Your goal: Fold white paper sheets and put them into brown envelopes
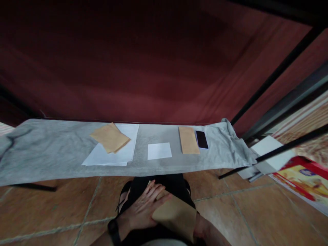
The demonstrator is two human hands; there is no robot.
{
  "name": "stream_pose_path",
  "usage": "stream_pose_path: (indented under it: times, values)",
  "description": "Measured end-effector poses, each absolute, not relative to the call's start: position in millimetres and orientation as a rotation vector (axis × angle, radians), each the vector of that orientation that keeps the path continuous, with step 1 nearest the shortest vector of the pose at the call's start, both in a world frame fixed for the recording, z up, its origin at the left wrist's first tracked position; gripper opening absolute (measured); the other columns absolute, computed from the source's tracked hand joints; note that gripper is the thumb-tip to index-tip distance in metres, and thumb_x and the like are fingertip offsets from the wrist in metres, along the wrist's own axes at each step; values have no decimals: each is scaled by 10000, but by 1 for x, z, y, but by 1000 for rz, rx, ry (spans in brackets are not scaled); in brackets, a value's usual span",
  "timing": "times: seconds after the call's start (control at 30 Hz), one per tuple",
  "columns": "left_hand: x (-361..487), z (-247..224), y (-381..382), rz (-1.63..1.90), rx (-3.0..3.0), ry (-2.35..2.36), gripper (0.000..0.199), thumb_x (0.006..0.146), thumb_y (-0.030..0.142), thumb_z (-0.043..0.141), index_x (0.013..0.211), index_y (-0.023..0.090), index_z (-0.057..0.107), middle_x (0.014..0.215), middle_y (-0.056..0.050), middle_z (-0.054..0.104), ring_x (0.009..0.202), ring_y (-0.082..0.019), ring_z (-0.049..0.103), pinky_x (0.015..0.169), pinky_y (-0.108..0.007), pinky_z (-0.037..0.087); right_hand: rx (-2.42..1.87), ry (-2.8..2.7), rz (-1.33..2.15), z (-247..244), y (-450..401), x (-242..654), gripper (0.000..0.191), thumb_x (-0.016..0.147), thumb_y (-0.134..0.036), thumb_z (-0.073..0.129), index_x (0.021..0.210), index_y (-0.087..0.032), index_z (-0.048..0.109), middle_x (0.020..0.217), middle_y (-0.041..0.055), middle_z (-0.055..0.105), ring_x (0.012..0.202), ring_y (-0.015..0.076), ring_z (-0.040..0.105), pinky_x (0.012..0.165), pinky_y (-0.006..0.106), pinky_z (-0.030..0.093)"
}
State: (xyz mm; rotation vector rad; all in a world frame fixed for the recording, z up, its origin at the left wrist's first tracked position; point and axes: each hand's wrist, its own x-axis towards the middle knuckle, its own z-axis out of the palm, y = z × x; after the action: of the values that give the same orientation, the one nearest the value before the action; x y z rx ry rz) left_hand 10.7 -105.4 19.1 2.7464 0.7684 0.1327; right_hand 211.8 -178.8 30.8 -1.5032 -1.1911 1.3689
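Note:
A brown paper envelope (176,216) lies tilted over my lap, below the bench's front edge. My left hand (145,208) rests on its left part, back of the hand up, fingers stretched out and lying flat. At the envelope's right edge is my right hand (201,227), gripping it with the fingers mostly hidden behind the paper. On the cloth in front lies a small white sheet (159,151). To its left, a few brown envelopes (110,137) sit on larger white sheets (107,159). Another brown envelope (189,140) lies to the right.
A phone (202,139) lies beside the right-hand envelope. Grey cloth (51,147) covers the narrow bench, with a dark red panel (153,68) behind it. Black metal bars (276,75) slope at the right. White boxes (273,155) and a red-yellow package (304,181) are on the right.

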Motion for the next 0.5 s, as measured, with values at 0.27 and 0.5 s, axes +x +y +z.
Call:
stream_pose_path:
  times: [0.27, 0.5]
  values:
    - [19, 27, -111, 122, 2690, 689, 1026, 664, 504, 793, 1540, 380, 272, 1532, -62, 411, 1427, -398, 310, 1169, -573, 268, -1449, -1029, 1279, 12, -170, 133, 624, 829, -420, 484, 1446, -332, 452, 1480, 21, 463, 1464, 269, 303, 1112, 580, 300]
    - [28, 37, -106, 37, 2645, 628, 1083, 643, 456, 807, 1545, 424, 209, 1532, -45, 407, 1394, -339, 389, 1177, -521, 271, -1410, -1004, 1073, -12, -174, 119, 822, 757, -594, 406, 1521, -308, 310, 1508, 61, 415, 1463, 285, 300, 1126, 584, 287]
